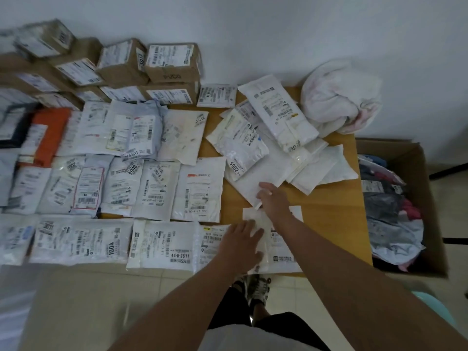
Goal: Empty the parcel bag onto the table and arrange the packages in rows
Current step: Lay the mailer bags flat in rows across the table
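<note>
Wooden table [329, 224]: white plastic mailer packages in rows [157, 188] cover its left part; brown cardboard boxes [152, 69] stacked along the far edge. Left hand [239, 243], fingers flat and spread, presses a white mailer [283, 252] at the near edge. Right hand [272, 197] pinches a mailer corner in the loose unsorted pile [273, 138]. Crumpled white parcel bag [336, 97] sits at the far right corner.

Bare desk [326, 198] lies open at 3 o'clock from the right hand [272, 196], up to the desk edge. At 12 o'clock the loose pile of packages [273, 138] blocks the way. From 9 to 11 o'clock the rows of packages [121, 188] cover everything, with stacked cardboard boxes [141, 67] behind.
</note>
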`<state>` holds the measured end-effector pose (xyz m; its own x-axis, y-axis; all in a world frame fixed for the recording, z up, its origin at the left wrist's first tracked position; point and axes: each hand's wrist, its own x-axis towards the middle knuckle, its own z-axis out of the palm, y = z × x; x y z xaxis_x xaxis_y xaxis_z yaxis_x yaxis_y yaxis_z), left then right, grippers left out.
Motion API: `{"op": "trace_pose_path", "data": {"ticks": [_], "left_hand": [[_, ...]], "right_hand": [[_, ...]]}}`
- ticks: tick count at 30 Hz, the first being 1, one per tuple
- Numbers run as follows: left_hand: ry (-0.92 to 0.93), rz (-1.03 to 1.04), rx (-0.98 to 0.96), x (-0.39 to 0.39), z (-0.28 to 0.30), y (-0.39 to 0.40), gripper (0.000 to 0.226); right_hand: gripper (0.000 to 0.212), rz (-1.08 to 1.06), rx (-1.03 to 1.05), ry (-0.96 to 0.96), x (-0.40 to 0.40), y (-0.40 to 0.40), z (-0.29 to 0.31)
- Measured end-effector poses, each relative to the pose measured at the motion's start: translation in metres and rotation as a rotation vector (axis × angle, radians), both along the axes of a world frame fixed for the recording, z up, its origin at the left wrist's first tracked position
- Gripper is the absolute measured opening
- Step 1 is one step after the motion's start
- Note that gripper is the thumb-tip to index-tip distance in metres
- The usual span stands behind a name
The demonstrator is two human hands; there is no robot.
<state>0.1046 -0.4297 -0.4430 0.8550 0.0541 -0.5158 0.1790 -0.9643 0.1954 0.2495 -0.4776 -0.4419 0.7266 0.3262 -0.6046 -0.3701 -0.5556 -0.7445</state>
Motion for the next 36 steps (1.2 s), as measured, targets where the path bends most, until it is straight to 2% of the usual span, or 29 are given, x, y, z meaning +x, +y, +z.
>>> {"op": "trace_pose_path", "data": {"ticks": [2,3,8,13,16,19,21,24,27,29,31,33,36], "left_hand": [[0.03,-0.002,0.045,0.003,-0.002,0.01,0.068],[0.04,0.016,0.047,0.007,-0.004,0.015,0.068],[0.035,0.126,0.026,0.03,-0.004,0.031,0.068],[0.025,0.217,-0.041,0.048,-0.002,0.038,0.068],[-0.033,0.299,-0.07,0.055,-0.001,0.035,0.06],[-0.092,0.299,-0.041,0.056,-0.003,0.031,0.055],[-0.044,0.226,-0.043,0.053,-0.005,0.029,0.056],[0.007,0.096,0.0,0.053,-0.009,0.037,0.056],[0.117,0.105,0.011,0.055,-0.005,0.042,0.062],[0.151,0.147,0.03,0.058,0.001,0.043,0.059],[0.128,0.244,0.027,0.06,0.007,0.036,0.055],[0.052,0.347,0.042,0.058,0.008,0.027,0.053],[-0.136,0.3,0.043,0.051,0.008,0.003,0.055]], "right_hand": [[0.013,-0.177,0.081,0.161,0.007,0.022,0.011],[0.01,-0.226,0.061,0.114,0.009,0.026,0.02],[0.012,-0.125,-0.149,-0.452,0.012,-0.007,0.058],[0.05,-0.151,-0.145,-0.79,0.016,-0.054,0.106],[0.072,-0.003,-0.207,-1.076,0.01,-0.069,0.124],[0.055,0.367,-0.358,-1.233,-0.008,-0.075,0.103],[0.051,0.564,-0.433,-1.146,-0.022,-0.084,0.068],[0.065,0.763,-0.482,-0.914,-0.051,-0.104,0.035],[0.08,0.939,-0.503,-0.761,-0.076,-0.13,0.026],[0.086,0.937,-0.522,-0.724,-0.087,-0.14,0.018],[0.089,0.911,-0.599,-0.7,-0.082,-0.144,0.023],[0.08,0.952,-0.661,-0.609,-0.068,-0.147,0.022],[0.063,0.979,-0.547,-0.624,-0.051,-0.155,0.017]]}}
